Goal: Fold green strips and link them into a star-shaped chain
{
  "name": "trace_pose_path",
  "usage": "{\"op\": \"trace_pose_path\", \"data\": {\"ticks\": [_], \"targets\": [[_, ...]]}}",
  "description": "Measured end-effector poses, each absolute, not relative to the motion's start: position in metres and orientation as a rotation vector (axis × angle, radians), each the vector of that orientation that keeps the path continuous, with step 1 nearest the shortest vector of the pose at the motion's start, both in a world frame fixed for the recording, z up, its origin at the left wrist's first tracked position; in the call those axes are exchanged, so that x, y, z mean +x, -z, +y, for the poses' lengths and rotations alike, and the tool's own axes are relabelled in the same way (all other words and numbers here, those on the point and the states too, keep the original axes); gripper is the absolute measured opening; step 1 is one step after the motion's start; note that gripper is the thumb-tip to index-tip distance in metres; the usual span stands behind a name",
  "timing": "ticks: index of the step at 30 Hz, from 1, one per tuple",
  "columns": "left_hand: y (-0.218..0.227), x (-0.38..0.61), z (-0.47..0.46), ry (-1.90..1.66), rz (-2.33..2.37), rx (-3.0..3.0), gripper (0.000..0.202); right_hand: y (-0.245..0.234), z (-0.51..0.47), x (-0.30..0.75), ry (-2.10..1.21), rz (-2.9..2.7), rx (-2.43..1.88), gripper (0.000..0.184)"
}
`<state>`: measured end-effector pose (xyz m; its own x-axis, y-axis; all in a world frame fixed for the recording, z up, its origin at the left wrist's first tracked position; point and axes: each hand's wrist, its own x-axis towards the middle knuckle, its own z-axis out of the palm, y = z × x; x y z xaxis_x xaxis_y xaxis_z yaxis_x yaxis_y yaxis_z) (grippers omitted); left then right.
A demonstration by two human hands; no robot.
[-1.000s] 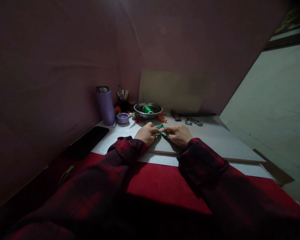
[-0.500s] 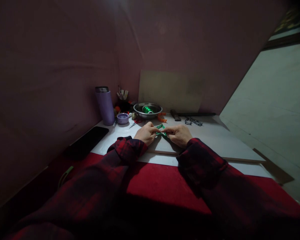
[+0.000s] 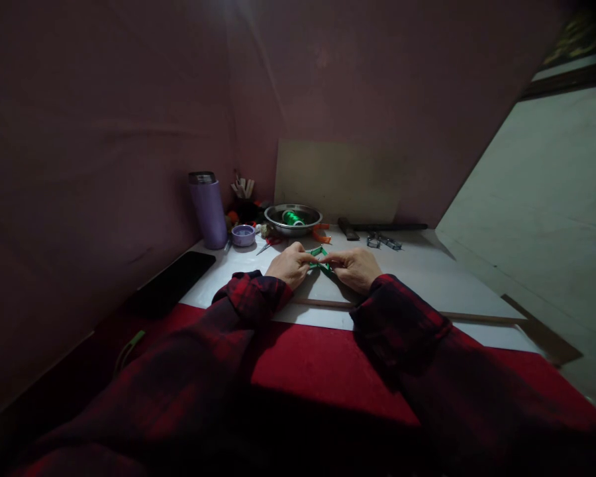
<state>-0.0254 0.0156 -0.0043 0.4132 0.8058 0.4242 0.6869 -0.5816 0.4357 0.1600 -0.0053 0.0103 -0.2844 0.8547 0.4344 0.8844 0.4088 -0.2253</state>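
Between my two hands, low over the white board, is a small green angular frame [image 3: 320, 251] with pin-like points at its corners. My left hand [image 3: 289, 266] pinches its left side between thumb and forefinger. From the other side, my right hand [image 3: 358, 269] is closed with its fingertips on the near right part of the frame. The fingertips almost meet, and whether they also hold a thread cannot be made out. Just beyond, a spool of shiny green thread [image 3: 293, 218] lies in a steel bowl [image 3: 273, 222].
Scissors [image 3: 268, 246] and a small purple dish [image 3: 243, 235] are left of the bowl. A purple tumbler [image 3: 208, 212] stands behind a dark phone [image 3: 179, 281]. An orange tool [image 3: 322, 233], a hammer [image 3: 348, 229] and grey metal frames [image 3: 383, 241] lie along the back of the white board [image 3: 427, 278].
Both hands keep almost the same place and grip on the green frame. The whole view has shifted very slightly.
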Motion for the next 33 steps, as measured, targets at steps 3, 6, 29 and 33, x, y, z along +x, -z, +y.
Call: {"op": "trace_pose_path", "data": {"ticks": [3, 6, 29, 33], "targets": [[0.003, -0.026, 0.017, -0.978, 1.334, 2.425, 0.031, -0.009, -0.005, 0.160, 0.071, -2.170, -1.463, 0.026], [0.001, -0.028, 0.018, -1.106, 1.375, 2.338, 0.029, -0.009, -0.007, 0.160, 0.092, -2.155, -1.451, 0.026], [-0.010, -0.040, 0.017, -0.909, 1.557, 1.989, 0.007, 0.009, -0.015, 0.167, 0.087, -2.059, -1.372, 0.022], [-0.005, -0.038, 0.020, -0.949, 1.503, 1.823, 0.004, 0.008, -0.013, 0.168, 0.048, -2.061, -1.365, 0.022]]}}
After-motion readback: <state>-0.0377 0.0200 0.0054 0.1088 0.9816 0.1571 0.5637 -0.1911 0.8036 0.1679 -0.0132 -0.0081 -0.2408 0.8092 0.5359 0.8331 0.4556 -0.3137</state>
